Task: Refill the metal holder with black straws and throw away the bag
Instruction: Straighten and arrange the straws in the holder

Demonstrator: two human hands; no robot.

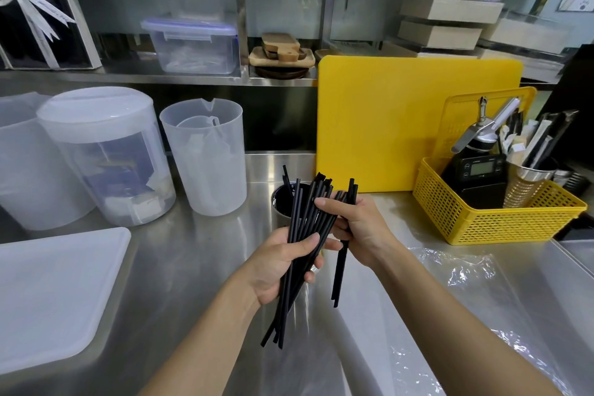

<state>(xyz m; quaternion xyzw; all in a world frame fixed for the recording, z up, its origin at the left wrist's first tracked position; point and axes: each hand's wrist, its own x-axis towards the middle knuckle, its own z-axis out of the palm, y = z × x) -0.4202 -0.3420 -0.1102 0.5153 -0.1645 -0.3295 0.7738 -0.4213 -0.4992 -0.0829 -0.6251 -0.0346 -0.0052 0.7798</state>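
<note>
I have a bundle of black straws in both hands above the steel counter. My left hand is closed around the lower middle of the bundle, thumb laid across the front, and the straws fan out below my palm toward me. My right hand is wrapped around a smaller share of the straws on the right side, fingers curled shut on them, with a couple hanging straight down beneath it. The upper ends of the bundle point away from me, over the metal holder, which stands on the counter just behind my hands; a few straws already stand in it, leaning on its rim. The clear plastic bag lies flat and crinkled on the counter to my right, beneath my right forearm. A yellow basket sits farther right, a yellow cutting board leans behind the holder, and a clear pitcher stands to the left.
</note>
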